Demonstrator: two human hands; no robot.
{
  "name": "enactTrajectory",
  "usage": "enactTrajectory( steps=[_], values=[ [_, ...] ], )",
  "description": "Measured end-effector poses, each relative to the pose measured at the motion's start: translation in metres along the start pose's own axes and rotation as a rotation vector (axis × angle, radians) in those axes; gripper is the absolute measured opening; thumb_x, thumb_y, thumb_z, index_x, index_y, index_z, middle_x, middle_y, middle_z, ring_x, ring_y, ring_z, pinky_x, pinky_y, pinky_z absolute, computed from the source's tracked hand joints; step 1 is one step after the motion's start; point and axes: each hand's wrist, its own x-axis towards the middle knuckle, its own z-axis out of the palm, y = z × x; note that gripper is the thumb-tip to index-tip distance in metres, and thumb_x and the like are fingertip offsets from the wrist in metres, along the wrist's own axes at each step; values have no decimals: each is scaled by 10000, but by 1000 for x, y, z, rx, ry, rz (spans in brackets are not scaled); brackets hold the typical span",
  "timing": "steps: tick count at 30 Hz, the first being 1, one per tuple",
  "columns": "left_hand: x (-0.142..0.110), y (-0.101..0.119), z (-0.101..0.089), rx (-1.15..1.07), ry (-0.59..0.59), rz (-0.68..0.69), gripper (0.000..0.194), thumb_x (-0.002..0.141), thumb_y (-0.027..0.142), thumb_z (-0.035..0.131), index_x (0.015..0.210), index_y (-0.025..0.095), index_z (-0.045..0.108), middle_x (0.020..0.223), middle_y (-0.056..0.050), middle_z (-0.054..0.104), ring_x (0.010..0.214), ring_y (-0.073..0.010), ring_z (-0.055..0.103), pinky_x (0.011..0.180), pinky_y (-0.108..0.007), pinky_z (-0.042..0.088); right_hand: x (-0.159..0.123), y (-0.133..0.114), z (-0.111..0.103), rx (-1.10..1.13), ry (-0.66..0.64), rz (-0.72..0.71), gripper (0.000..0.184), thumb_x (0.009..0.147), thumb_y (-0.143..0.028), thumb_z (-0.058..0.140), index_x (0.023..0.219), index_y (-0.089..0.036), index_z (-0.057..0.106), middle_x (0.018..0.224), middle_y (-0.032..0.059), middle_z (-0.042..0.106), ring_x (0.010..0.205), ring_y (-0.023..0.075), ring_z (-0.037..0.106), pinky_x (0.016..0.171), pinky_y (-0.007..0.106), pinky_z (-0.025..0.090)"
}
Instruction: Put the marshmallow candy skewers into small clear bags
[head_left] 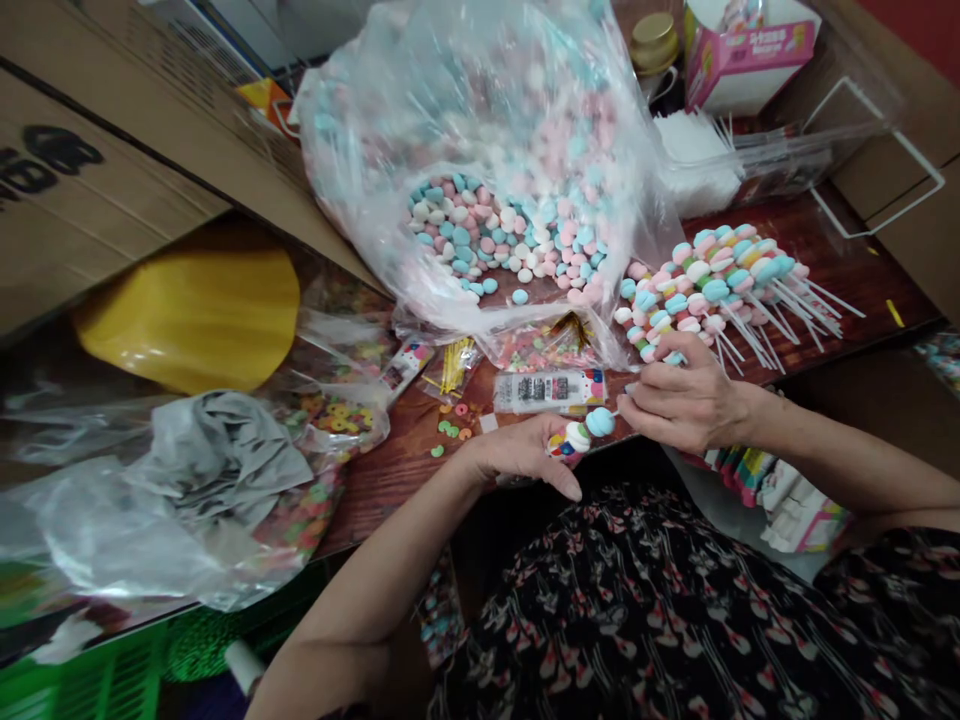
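My left hand is closed around a candy skewer low over the table's front edge. Blue and white sweets show at its upper end, and a colourful printed patch like a wrapper shows at my fingers. My right hand has its fingers pinched by the skewer's right end, where a short bit of white stick shows. Just behind my right hand lies a pile of finished candy skewers, white sticks pointing right. Flat printed plastic bags lie beyond my left hand.
A large clear bag of pink, white and blue sweets fills the back. Loose ring candies and gold twist ties lie on the table. At left are a grey cloth, a yellow round object and a cardboard box; white sticks stand at back right.
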Motion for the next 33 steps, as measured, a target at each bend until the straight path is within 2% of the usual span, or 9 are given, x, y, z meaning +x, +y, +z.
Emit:
enactTrajectory(
  steps=[5, 10, 13, 15, 19, 23, 28, 30, 33],
  values=[
    [4, -4, 7, -121, 220, 44, 405, 567, 292, 859, 877, 145, 643, 752, 46, 579, 693, -104, 480, 679, -223, 399, 3, -13, -3, 143, -105, 141, 197, 883, -130, 486, 726, -185, 590, 639, -5, 554, 727, 157, 416, 758, 387, 288],
    [10, -8, 11, -37, 367, 118, 420, 603, 320, 849, 943, 135, 684, 840, 11, 647, 787, -143, 548, 801, -270, 433, 0, -25, 4, 184, -200, 291, 167, 806, -100, 502, 681, -178, 580, 605, 8, 560, 708, 168, 392, 757, 379, 262],
    [10, -5, 13, 97, 354, 169, 423, 650, 357, 823, 996, 154, 690, 906, 8, 655, 858, -165, 552, 863, -288, 423, -2, -29, 10, 170, -217, 358, 156, 779, -85, 503, 687, -181, 585, 614, 12, 573, 711, 172, 389, 753, 375, 252],
    [8, -3, 13, 171, 311, 173, 394, 657, 370, 814, 959, 152, 686, 897, 8, 641, 870, -173, 535, 858, -288, 418, -3, -29, 13, 166, -210, 354, 158, 791, -86, 503, 707, -182, 594, 626, 10, 575, 724, 172, 394, 767, 377, 251],
    [3, 1, 9, 123, 220, 103, 363, 637, 359, 822, 874, 144, 650, 791, 28, 585, 777, -144, 494, 759, -251, 408, -2, -21, 11, 159, -148, 201, 205, 884, -112, 476, 744, -190, 605, 636, -11, 558, 736, 158, 401, 822, 393, 256],
    [5, 3, 5, 132, 189, 74, 345, 638, 361, 821, 814, 137, 626, 727, 46, 535, 713, -118, 457, 702, -234, 384, 4, -17, 5, 154, -80, 74, 262, 929, -128, 452, 724, -190, 602, 626, -22, 545, 732, 150, 400, 821, 389, 264],
    [13, 4, 4, 265, 176, 166, 330, 717, 406, 752, 873, 148, 618, 762, 38, 557, 740, -137, 492, 730, -256, 418, 10, -22, 12, 107, -91, 157, 247, 906, -133, 475, 697, -177, 599, 612, -6, 547, 728, 165, 400, 769, 379, 254],
    [11, 6, 5, 425, 267, 167, 366, 735, 417, 738, 960, 154, 619, 822, 15, 597, 776, -163, 530, 744, -276, 438, 8, -22, 18, 118, -110, 231, 217, 883, -131, 484, 710, -178, 607, 616, -1, 567, 718, 167, 394, 767, 378, 247],
    [2, 12, 9, 891, 601, 117, 476, 753, 349, 725, 1169, 171, 577, 1050, -80, 632, 985, -257, 560, 877, -371, 438, 0, -18, 27, 160, -156, 386, 184, 865, -141, 514, 720, -181, 620, 618, -3, 593, 696, 160, 386, 766, 367, 236]
  ],
)
